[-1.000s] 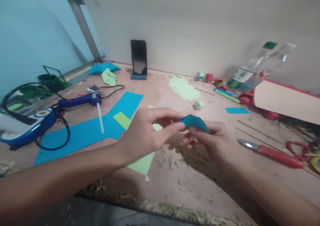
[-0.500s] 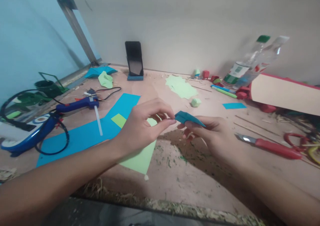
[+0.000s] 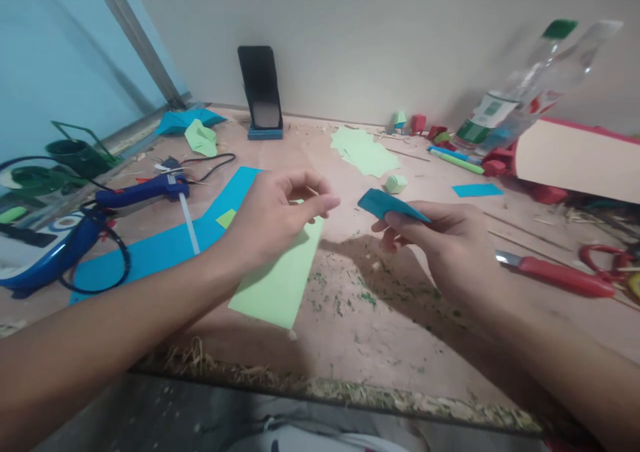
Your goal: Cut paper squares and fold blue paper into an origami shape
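Observation:
A small folded piece of blue paper (image 3: 385, 203) is pinched between the thumb and fingers of my right hand (image 3: 453, 239), above the table. My left hand (image 3: 277, 215) hovers to its left, apart from the paper, with thumb and fingertips brought together and nothing visible between them. Beneath the left hand lies a light green sheet (image 3: 275, 299), partly covered by it. A bent blue sheet (image 3: 150, 259) extends to the left, with a small yellow-green piece (image 3: 226, 219) on it. Beyond my right hand sits a little folded green paper shape (image 3: 395, 184).
At left are a blue glue gun (image 3: 143, 192) with a glue stick and a looped cable. A phone (image 3: 260, 89) stands at the back. On the right lie a red utility knife (image 3: 565, 277), scissors (image 3: 600, 257), a blue strip (image 3: 477, 191) and plastic bottles (image 3: 487, 119).
My left hand has come off the folded blue paper, leaving a gap. My right hand still holds the paper, now slightly farther right. The whole view has shifted.

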### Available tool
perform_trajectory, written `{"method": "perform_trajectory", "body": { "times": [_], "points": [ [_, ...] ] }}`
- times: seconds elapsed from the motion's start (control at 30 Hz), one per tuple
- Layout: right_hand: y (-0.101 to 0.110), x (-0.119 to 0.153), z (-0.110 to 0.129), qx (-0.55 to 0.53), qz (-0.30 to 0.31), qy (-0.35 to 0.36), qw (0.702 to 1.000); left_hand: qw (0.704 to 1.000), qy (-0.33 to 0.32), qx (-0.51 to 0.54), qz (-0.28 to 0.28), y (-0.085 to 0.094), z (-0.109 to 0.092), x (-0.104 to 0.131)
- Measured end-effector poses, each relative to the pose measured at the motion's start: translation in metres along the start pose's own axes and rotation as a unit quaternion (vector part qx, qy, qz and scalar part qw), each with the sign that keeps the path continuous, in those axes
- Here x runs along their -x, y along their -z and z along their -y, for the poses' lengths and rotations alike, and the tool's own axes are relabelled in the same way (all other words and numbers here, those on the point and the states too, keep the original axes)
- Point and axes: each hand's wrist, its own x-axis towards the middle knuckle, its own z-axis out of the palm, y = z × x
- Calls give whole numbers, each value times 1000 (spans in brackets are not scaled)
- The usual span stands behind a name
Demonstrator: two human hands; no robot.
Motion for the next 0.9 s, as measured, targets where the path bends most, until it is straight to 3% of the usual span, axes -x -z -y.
{"method": "perform_trajectory", "body": {
  "times": [0.1, 0.23, 0.4, 0.9],
  "points": [
    [-3, 2, 3, -20, 39, -13, 999, 999, -15, 33, -5, 0, -5, 3],
    [-5, 6, 3, -37, 64, -28, 997, 997, -26, 44, 52, -6, -11, 9],
    [-5, 5, 1, -66, 86, -56, 993, 994, 30, 69, 80, -11, -11, 10],
    [-5, 1, 7, -66, 105, -85, 989, 998, 38, -19, 43, -11, -8, 12]
  ]
}}
